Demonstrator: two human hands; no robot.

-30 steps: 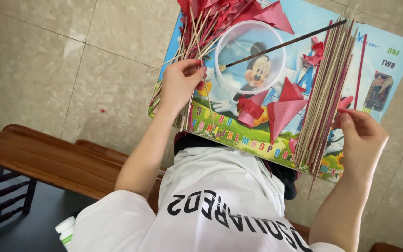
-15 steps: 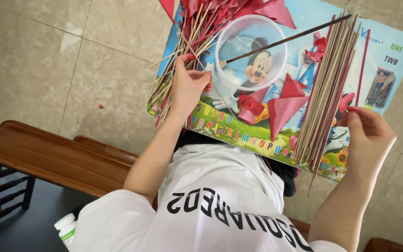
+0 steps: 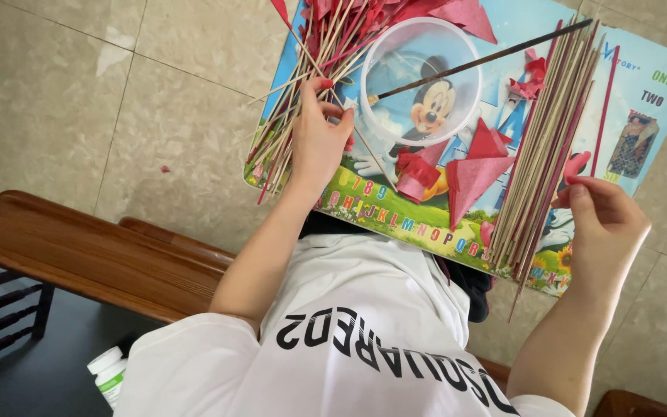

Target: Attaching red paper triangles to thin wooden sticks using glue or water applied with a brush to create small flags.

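The left hand (image 3: 316, 139) rests on a loose bundle of thin wooden sticks (image 3: 303, 100) at the left edge of a colourful cartoon lap board (image 3: 658, 85), fingers curled and pinching one stick. The right hand (image 3: 604, 224) sits at the board's right side, fingers partly bent, fingertips touching the outer edge of a straight row of sticks (image 3: 542, 147); whether it grips one cannot be told. A clear plastic bowl (image 3: 420, 81) stands between the two hands, a dark stick lying across its rim. Folded red paper cones (image 3: 472, 174) lie below the bowl.
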